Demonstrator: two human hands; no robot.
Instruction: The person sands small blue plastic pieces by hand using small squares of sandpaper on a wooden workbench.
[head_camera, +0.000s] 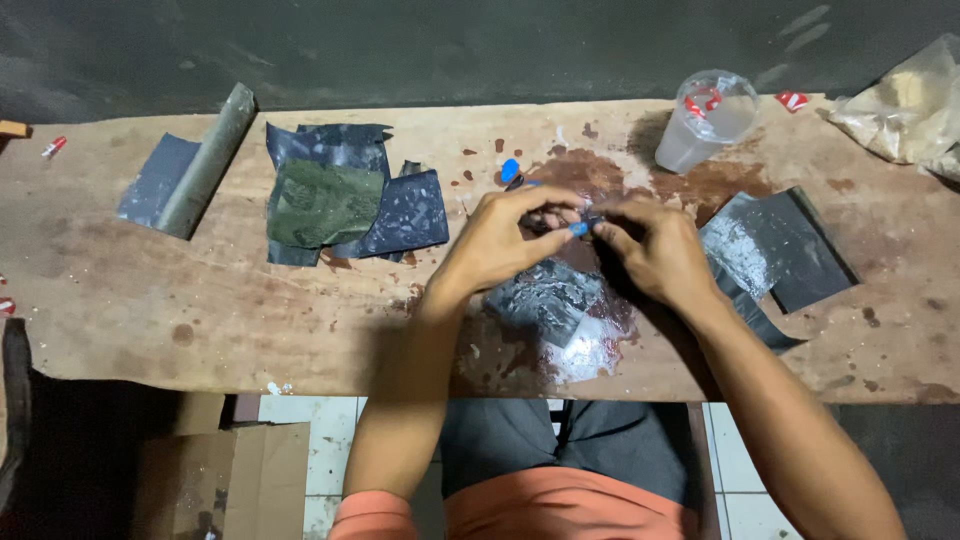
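The person wears an orange short-sleeved top; its sleeve edge shows at the upper left arm, well below the left hand (500, 240). Both forearms are bare down to the hands. The right hand (655, 250) carries no glove, ring or watch. Dark grey trousers cover the lap beneath the forearms.

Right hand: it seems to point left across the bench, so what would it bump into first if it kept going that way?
Almost at once, the left hand, whose fingertips already meet the right hand around a small blue piece. Beyond that lies the pile of dark sheets, though depth is hard to judge.
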